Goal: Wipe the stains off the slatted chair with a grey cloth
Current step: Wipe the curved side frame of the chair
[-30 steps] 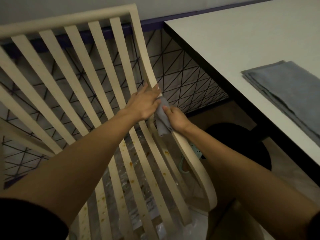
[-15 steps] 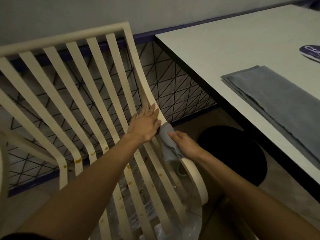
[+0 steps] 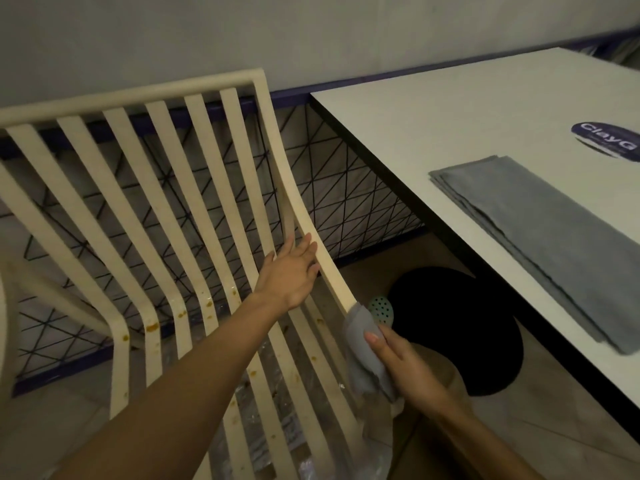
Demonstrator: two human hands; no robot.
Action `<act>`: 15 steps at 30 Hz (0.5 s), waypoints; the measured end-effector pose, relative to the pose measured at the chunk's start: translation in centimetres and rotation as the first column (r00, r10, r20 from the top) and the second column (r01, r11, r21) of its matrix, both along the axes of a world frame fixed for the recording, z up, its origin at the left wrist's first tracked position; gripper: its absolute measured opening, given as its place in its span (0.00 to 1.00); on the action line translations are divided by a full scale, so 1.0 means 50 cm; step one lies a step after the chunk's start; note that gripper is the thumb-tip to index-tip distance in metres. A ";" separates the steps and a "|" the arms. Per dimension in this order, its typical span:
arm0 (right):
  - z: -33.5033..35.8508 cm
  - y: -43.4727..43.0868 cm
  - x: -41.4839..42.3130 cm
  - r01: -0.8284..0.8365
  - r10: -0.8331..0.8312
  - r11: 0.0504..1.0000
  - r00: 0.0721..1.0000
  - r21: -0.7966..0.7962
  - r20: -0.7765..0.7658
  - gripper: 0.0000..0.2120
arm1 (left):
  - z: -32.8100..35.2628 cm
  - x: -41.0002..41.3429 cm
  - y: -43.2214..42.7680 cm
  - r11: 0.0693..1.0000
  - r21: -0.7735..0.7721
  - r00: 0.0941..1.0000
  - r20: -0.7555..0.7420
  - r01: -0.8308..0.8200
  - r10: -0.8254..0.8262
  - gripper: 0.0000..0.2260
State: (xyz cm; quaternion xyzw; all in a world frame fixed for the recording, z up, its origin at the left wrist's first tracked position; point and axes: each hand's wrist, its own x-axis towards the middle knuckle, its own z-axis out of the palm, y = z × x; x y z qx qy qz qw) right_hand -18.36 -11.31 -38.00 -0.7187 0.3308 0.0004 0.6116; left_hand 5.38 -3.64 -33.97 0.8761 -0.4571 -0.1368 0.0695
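The cream slatted chair (image 3: 145, 188) fills the left of the view, its back tilted away from me. Brown stains dot the slats near the bend and along the seat. My left hand (image 3: 289, 271) rests flat on the right-hand slats, fingers straight against the outer rail. My right hand (image 3: 403, 367) grips a small grey cloth (image 3: 360, 344) wrapped over the outer rail where it curves down to the seat. The rail under the cloth is hidden.
A white table (image 3: 433, 109) stands to the right with a stack of folded grey cloths (image 3: 540, 237) and a dark round sticker (image 3: 606, 142). A black round stool (image 3: 460, 327) sits under it. Black wire mesh (image 3: 325, 188) lines the wall behind. Clear plastic sheeting lies under the chair.
My right hand has slid the cloth down the outer rail toward the seat. My left hand has stayed on the slats, higher than the cloth. The view has tilted up.
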 end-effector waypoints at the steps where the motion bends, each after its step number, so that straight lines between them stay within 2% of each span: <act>1: 0.005 0.000 -0.004 0.032 -0.032 0.999 0.999 -0.021 0.014 0.22 | 0.007 0.007 -0.007 1.000 -0.021 1.000 0.006 -0.007 0.007 0.23; 3: 0.020 -0.002 -0.001 0.068 -0.066 0.996 0.997 -0.061 0.035 0.23 | 0.021 0.016 -0.019 0.999 -0.052 1.000 0.014 -0.009 0.010 0.23; 6: 0.038 -0.006 0.022 0.035 -0.030 0.988 0.999 -0.149 0.034 0.24 | 0.024 0.013 -0.014 0.997 -0.082 1.000 0.012 -0.008 0.009 0.23; 9: 0.061 -0.021 0.076 -0.043 0.039 0.982 0.999 -0.185 -0.029 0.19 | 0.019 0.015 -0.002 0.993 -0.116 0.999 0.018 -0.032 0.035 0.23; 12: 0.077 -0.046 0.134 -0.142 0.115 0.942 0.988 -0.305 -0.105 0.22 | 0.012 0.005 -0.005 0.990 -0.134 0.999 -0.001 -0.035 0.035 0.22; 15: 0.073 -0.070 0.191 -0.157 0.111 0.901 0.984 -0.405 -0.136 0.24 | 0.004 -0.005 -0.014 0.985 -0.169 0.998 -0.057 -0.033 0.023 0.22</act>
